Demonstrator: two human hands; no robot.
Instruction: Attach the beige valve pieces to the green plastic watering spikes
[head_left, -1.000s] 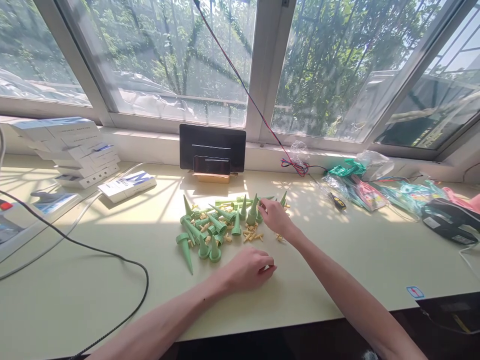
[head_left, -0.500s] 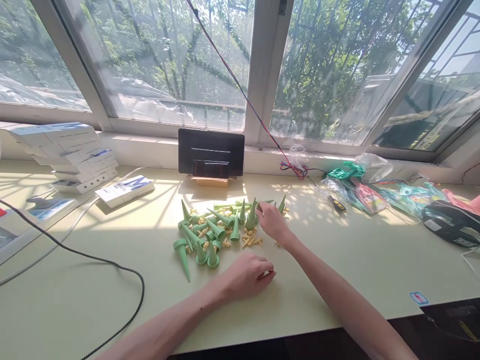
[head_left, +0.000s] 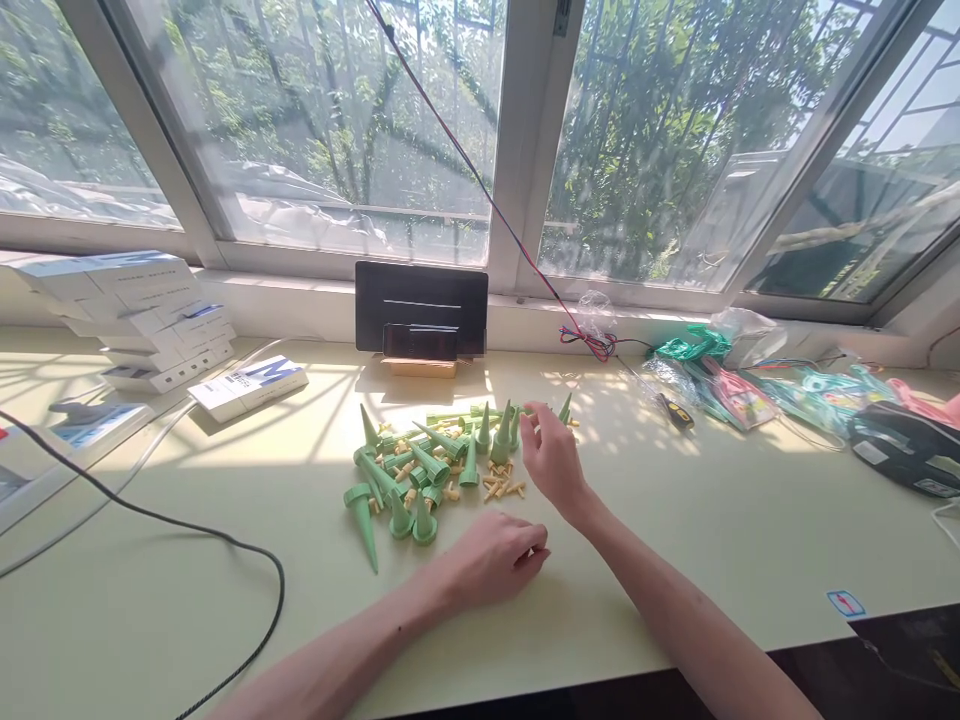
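Green spikes (head_left: 469,466) heaped on a pale table (head_left: 720,540), sunlit beneath wide windows (head_left: 337,120)
Both forearms (head_left: 660,590) are cut off below, the right hand (head_left: 553,458) masks the base of one spike (head_left: 565,406), and each palm is hidden; the right's fingers bend just beside the upright spikes at the pile's right, the left hand (head_left: 496,560) curls loosely in front of the pile, and whether either grasps anything I cannot tell

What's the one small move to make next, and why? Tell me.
I'd probably ease the right hand slightly left to grasp one of the upright green cones: they stand right beside it, and no piece shows in its grasp. The left hand lies nearer the viewer, apart from them.
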